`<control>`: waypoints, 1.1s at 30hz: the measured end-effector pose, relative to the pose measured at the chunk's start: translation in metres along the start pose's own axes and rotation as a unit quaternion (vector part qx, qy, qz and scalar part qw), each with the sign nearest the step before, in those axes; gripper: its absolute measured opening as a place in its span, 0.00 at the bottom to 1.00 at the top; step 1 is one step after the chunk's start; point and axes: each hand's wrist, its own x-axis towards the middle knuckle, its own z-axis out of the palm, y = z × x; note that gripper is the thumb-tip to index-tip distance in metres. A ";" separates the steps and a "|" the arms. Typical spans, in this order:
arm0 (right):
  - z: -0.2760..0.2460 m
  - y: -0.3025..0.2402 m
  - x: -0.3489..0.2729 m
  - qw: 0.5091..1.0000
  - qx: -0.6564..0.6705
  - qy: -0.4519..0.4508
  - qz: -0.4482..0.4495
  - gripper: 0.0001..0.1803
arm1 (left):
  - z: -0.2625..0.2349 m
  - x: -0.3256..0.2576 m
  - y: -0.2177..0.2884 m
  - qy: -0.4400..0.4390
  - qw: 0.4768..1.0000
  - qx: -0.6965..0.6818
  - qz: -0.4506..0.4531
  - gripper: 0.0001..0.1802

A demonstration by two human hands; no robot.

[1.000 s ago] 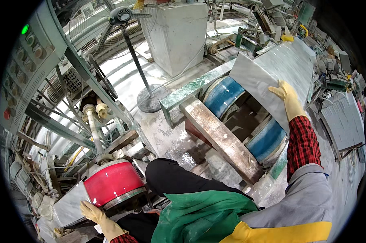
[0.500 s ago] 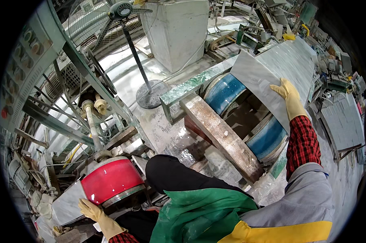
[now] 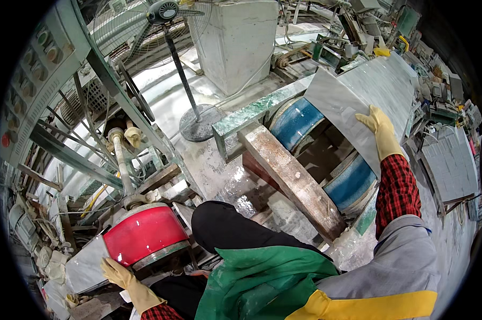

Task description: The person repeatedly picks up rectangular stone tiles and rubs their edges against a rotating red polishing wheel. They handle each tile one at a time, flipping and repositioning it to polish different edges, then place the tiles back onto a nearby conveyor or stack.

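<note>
My left hand point(image 3: 125, 281), in a cream rubber glove, lies with stretched fingers against the near edge of a pale grey, veined stone slab point(image 3: 85, 265). A glossy red curved band point(image 3: 146, 234) on a drum sits right beside that slab. My right hand point(image 3: 380, 130), in a matching glove, rests with fingers spread on a grey marble-like slab point(image 3: 334, 101). That slab slants out from a stack of similar slabs point(image 3: 382, 80). Beneath its left side show a blue-banded drum point(image 3: 297, 124) and a second blue-banded drum point(image 3: 351, 181).
A rusty beam point(image 3: 291, 178) crosses in front of the blue drums, joined by a green-flecked stone bar point(image 3: 257, 109). A fan on a stand point(image 3: 182, 74) stands ahead by a white block point(image 3: 235, 48). A control panel point(image 3: 33, 80) is at left. More slabs point(image 3: 450, 160) lie at right.
The view has shifted very slightly. My left hand and the slab beside it sit a little further left and higher; my right hand stays on its slab.
</note>
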 end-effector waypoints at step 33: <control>0.049 0.012 0.028 0.972 0.226 -0.024 -0.055 0.31 | -0.020 -0.010 0.009 0.000 0.999 -0.034 -0.016 0.31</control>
